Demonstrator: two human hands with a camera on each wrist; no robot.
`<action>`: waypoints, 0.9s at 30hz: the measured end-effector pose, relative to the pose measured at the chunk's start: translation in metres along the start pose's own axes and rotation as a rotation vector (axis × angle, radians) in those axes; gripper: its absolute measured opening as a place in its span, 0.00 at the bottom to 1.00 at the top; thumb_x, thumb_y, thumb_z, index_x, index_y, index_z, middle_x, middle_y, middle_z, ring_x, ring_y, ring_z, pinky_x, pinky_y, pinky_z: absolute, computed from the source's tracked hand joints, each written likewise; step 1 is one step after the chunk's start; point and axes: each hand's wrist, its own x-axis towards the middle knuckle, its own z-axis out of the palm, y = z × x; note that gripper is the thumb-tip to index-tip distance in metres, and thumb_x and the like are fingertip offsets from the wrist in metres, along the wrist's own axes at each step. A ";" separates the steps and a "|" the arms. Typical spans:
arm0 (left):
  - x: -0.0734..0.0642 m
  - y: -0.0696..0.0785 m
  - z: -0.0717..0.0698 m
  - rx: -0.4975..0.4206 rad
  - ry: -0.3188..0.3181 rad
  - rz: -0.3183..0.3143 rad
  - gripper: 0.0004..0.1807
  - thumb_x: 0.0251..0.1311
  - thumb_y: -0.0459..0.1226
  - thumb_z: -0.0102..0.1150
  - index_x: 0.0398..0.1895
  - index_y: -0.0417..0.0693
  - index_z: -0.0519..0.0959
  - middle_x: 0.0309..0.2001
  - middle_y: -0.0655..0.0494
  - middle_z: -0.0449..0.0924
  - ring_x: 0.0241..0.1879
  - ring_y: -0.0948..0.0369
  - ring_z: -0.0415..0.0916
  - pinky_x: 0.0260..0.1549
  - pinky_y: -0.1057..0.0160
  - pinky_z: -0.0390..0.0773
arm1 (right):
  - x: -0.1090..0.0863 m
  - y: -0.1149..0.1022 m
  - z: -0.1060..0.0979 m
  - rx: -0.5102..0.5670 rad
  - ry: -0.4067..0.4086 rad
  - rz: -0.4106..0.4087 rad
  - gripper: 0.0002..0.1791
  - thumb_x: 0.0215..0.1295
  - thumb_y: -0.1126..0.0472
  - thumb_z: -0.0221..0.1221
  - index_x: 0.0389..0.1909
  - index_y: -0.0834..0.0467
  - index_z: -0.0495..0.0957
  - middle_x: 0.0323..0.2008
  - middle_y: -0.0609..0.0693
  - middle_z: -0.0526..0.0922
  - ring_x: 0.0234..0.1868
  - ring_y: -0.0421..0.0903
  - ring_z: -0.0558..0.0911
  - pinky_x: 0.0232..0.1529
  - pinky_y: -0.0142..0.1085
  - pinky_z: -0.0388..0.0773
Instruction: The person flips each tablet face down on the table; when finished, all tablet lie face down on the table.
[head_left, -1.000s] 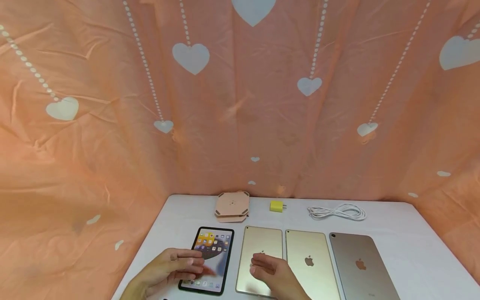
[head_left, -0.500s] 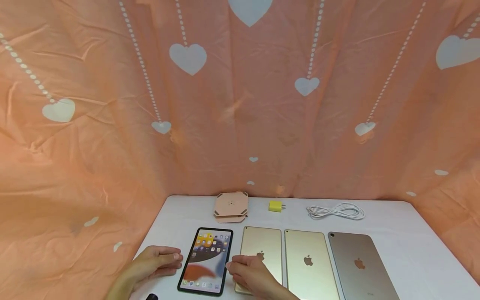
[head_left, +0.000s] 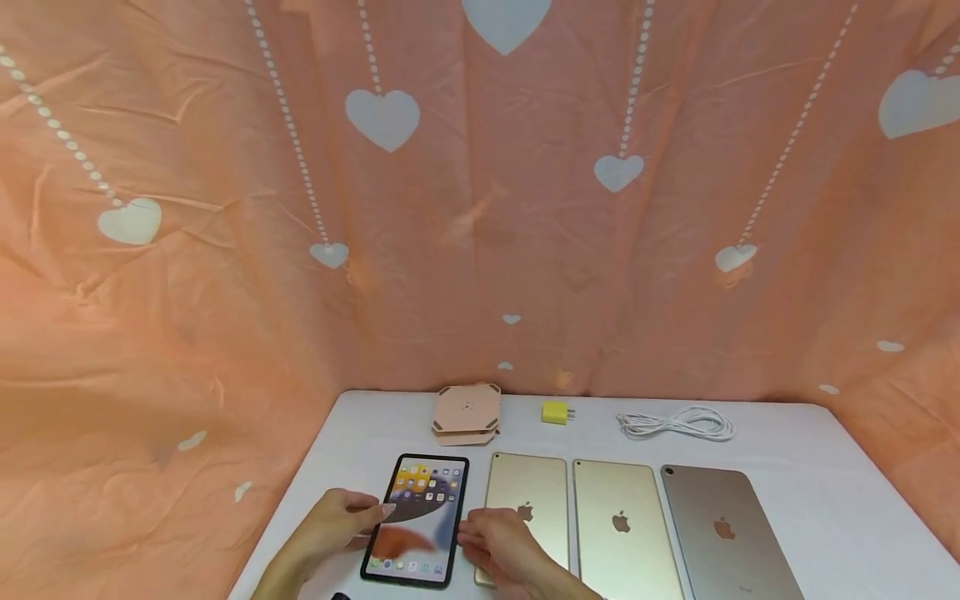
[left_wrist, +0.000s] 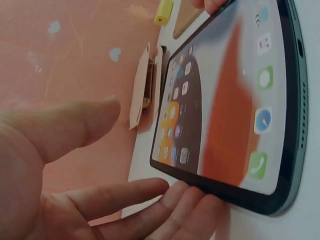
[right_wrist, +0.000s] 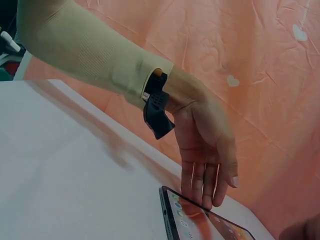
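A black-framed tablet (head_left: 423, 537), its screen lit with app icons, lies face up between both hands. At its left edge is my left hand (head_left: 330, 529). In the left wrist view, its straight fingers (left_wrist: 150, 215) meet the tablet's side while the thumb (left_wrist: 85, 122) is raised apart. The right wrist view shows this left hand (right_wrist: 205, 125) from across, fingers extended down to the tablet. Along the right edge my right hand (head_left: 502, 546) has its fingertips (left_wrist: 212, 4) close by, overlapping a gold tablet (head_left: 528, 483) in the head view.
Right of it lie another gold tablet (head_left: 618, 492) and a grey tablet (head_left: 727, 504), both face down. Behind stand a folded pink stand (head_left: 467, 407), a yellow charger plug (head_left: 555, 412) and a coiled white cable (head_left: 678, 423). A peach heart-print curtain (head_left: 480, 208) surrounds the table.
Both hands have moved from above the tablets down to the lit tablet's sides. Over the last half second the left hand came right to its edge. The tablets stay in place.
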 end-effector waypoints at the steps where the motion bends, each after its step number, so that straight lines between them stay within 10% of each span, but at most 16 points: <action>1: -0.001 0.002 0.002 0.017 0.009 -0.006 0.26 0.74 0.38 0.67 0.57 0.17 0.80 0.45 0.42 0.90 0.45 0.50 0.89 0.47 0.48 0.93 | 0.000 0.000 -0.001 0.002 0.003 0.002 0.31 0.79 0.70 0.50 0.72 0.89 0.56 0.58 0.74 0.80 0.55 0.49 0.83 0.69 0.48 0.83; 7: -0.008 0.015 0.012 0.158 -0.024 0.053 0.20 0.74 0.42 0.68 0.48 0.27 0.87 0.41 0.48 0.91 0.43 0.56 0.84 0.44 0.53 0.88 | 0.000 -0.001 -0.006 0.065 -0.075 -0.042 0.30 0.75 0.76 0.43 0.73 0.88 0.57 0.69 0.82 0.73 0.66 0.61 0.83 0.71 0.47 0.82; 13: -0.014 0.028 0.031 0.105 -0.180 0.070 0.22 0.80 0.47 0.61 0.47 0.34 0.89 0.35 0.51 0.91 0.37 0.56 0.87 0.38 0.55 0.87 | 0.003 0.000 0.001 0.139 -0.188 -0.080 0.29 0.75 0.77 0.41 0.75 0.85 0.60 0.68 0.74 0.79 0.65 0.54 0.83 0.71 0.49 0.82; 20: -0.020 0.041 0.049 0.106 -0.204 0.064 0.32 0.82 0.57 0.54 0.53 0.34 0.86 0.36 0.53 0.87 0.35 0.58 0.85 0.35 0.56 0.88 | -0.001 0.004 0.012 -0.014 -0.151 -0.162 0.34 0.74 0.74 0.52 0.79 0.79 0.59 0.58 0.67 0.88 0.59 0.53 0.88 0.61 0.46 0.89; 27: -0.021 0.041 0.054 -0.079 -0.254 0.067 0.40 0.85 0.55 0.51 0.70 0.19 0.72 0.47 0.49 0.90 0.44 0.55 0.89 0.44 0.51 0.92 | -0.001 0.009 0.018 -0.255 -0.083 -0.333 0.37 0.68 0.72 0.59 0.79 0.73 0.65 0.48 0.60 0.90 0.51 0.53 0.90 0.50 0.40 0.91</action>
